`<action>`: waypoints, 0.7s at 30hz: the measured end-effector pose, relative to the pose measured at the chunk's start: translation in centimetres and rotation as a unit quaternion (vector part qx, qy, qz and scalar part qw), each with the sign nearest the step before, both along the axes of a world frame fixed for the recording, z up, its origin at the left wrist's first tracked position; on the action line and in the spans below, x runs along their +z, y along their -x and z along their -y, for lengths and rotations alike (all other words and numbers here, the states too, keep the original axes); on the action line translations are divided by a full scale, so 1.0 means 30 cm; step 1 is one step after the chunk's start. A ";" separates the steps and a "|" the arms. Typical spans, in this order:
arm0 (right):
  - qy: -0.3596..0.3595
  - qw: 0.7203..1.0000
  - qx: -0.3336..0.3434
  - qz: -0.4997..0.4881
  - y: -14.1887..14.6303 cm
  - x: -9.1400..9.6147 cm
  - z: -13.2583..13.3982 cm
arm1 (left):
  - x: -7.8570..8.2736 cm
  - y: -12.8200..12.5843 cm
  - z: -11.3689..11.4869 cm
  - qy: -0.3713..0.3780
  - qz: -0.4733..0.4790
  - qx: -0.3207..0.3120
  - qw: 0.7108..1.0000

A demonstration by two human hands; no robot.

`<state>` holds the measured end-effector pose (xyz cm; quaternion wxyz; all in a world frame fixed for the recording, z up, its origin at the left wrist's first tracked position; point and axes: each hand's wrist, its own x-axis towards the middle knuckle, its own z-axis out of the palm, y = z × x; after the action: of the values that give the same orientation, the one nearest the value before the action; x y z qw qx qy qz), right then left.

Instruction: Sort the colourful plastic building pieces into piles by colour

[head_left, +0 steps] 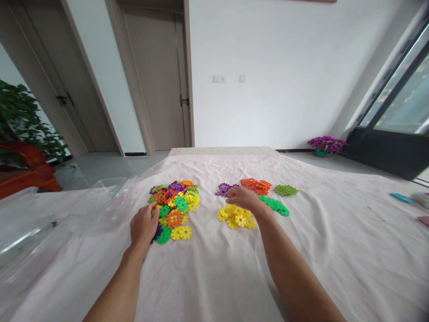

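A mixed heap of flat plastic building pieces, yellow, green, orange and purple, lies on the cloth left of the middle. My left hand [145, 223] rests at the heap's left edge, fingers apart and partly hidden, touching the pieces; one orange square piece [174, 219] lies near it. My right hand [241, 197] hovers between the purple pieces [222, 189] and the pile of yellow flower-shaped discs [236, 217]. Its thumb and fingers are a little apart, and nothing shows between them. Behind it are orange-red pieces [255, 185], green discs [276, 205] and olive-green discs [286, 190].
A pale, wrinkled cloth [208, 277] covers the table. Clear plastic packaging [110, 197] lies on the left. At the right edge are a blue object [401, 197] and a thin stick [376, 213]. Doors, a wall and potted purple flowers [326, 145] stand beyond.
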<state>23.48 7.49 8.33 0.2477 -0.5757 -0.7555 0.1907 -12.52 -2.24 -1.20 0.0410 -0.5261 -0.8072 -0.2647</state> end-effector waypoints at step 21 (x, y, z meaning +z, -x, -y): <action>-0.095 0.934 0.287 0.193 0.437 -0.123 0.339 | 0.013 -0.008 0.004 -0.008 0.006 -0.003 1.000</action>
<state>10.37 -2.67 4.64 0.0854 -0.3338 -0.9364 0.0669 -12.27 -2.35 -0.80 0.0399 -0.5263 -0.8038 -0.2745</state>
